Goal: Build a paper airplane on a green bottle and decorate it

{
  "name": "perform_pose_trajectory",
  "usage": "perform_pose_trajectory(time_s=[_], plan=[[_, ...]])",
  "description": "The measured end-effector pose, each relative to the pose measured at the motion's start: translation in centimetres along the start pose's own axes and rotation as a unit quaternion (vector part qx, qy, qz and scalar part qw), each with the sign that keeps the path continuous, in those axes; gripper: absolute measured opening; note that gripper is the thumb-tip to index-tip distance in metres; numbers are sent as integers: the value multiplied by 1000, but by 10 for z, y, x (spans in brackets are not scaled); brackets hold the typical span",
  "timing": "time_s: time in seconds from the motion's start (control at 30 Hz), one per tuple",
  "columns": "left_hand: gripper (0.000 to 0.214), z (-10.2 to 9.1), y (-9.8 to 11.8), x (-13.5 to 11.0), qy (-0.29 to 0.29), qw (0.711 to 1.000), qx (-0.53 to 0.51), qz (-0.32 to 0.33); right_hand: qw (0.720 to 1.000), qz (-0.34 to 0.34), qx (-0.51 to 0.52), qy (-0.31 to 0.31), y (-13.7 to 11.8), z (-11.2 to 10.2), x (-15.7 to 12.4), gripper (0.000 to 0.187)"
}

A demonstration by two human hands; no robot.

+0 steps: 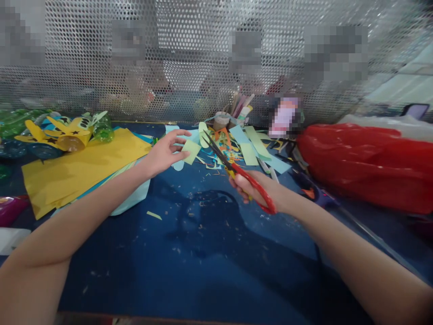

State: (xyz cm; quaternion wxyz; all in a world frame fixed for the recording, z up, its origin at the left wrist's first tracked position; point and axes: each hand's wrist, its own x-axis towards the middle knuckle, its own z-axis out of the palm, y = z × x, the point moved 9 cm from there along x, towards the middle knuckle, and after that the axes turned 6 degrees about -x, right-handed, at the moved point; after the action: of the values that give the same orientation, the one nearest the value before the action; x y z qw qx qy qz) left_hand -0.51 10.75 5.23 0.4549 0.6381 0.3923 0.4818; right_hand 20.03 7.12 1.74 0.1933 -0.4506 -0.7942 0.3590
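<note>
My left hand (165,151) is over the left middle of the table, thumb and fingers at the edge of a small light green piece of paper (192,152), which it pinches. Red-and-yellow-handled scissors (245,174) are in my right hand (259,187). Their dark blades point up and left, parted a little, with no paper between them. Just beyond the blade tips is a rounded pale green paper piece (203,134). Light blue paper pieces (178,166) lie under and behind my left hand. Coloured paper scraps (216,158) are heaped behind the scissors.
Yellow sheets (91,167) lie at the left, beside a yellow paper-decorated bottle craft (66,135) and green plastic bottles (103,128). A cup of sticks (221,121) stands at the back by the perforated metal panel (189,58). A red plastic bag (368,167) fills the right side.
</note>
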Motion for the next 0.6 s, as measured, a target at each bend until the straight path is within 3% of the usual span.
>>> perform_pose_trajectory(time_s=[0.1, 0.23, 0.6], plan=[[44, 1, 3, 0, -9, 1000, 9, 16, 994, -11, -84, -72, -13, 6, -7, 55], [53, 3, 4, 0, -36, 998, 21, 40, 983, -16, -159, -92, -25, 8, -10, 59], [65, 16, 1, -5, -95, 993, 40, 51, 980, -14, -156, -121, -24, 22, -12, 62]])
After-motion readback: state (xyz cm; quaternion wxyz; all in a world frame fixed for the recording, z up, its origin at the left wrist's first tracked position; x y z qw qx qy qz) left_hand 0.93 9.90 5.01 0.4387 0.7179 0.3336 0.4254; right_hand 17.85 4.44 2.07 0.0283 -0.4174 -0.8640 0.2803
